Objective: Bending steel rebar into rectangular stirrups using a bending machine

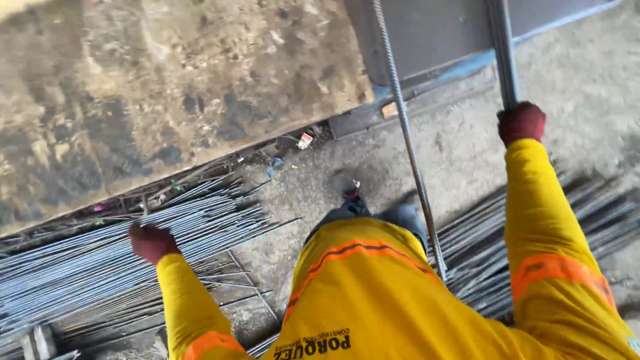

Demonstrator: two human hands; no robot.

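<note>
A small white and red scrap of packaging (pixel 305 141) lies on the concrete floor (pixel 460 143) at the foot of a large stained wooden board (pixel 167 87), with a blue scrap (pixel 275 164) just beside it and a small tan block (pixel 390 110) near the grey panel (pixel 433 33) further along. The right hand (pixel 521 123), in a dark red glove, is clamped around a thick steel bar (pixel 503 47) that rises out of the top of the view. A thinner ribbed rebar (pixel 408 143) stands tilted between that arm and the person's body, its lower end hidden behind the yellow jacket with orange bands (pixel 363 293). The left hand (pixel 152 241), also gloved in dark red, reaches down to a bundle of grey rods (pixel 100 260) lying on the floor, fingers curled together; whether it grips one I cannot tell. More rods (pixel 480 247) lie spread under the right arm, and a boot (pixel 347 187) stands on bare concrete between the two piles.
</note>
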